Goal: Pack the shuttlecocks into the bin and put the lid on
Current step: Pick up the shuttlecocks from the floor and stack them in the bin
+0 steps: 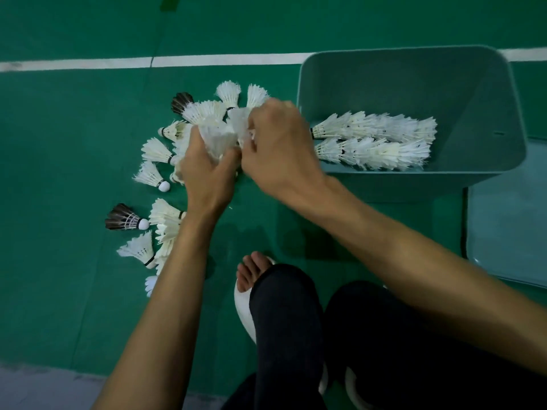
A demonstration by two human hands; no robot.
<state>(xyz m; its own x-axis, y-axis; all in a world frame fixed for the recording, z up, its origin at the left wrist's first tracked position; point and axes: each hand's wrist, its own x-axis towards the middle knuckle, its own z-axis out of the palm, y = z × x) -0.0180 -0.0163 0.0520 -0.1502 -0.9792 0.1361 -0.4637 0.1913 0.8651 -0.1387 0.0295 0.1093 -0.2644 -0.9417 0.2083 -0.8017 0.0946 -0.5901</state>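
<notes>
While both hands work over the green court floor (74,143), the left hand (207,176) clasps a nested stack of white feathered shuttlecocks (217,137); the right hand (278,143) pinches its blurred top. Two stacked rows (376,140) lie inside the smooth grey-green plastic bin (414,72). A pale flat lid (509,232) lies beside it.

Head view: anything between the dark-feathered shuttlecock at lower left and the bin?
Yes. In the head view, between the dark-feathered shuttlecock and the bin lie white shuttlecocks and the left forearm, then bare floor.
</notes>
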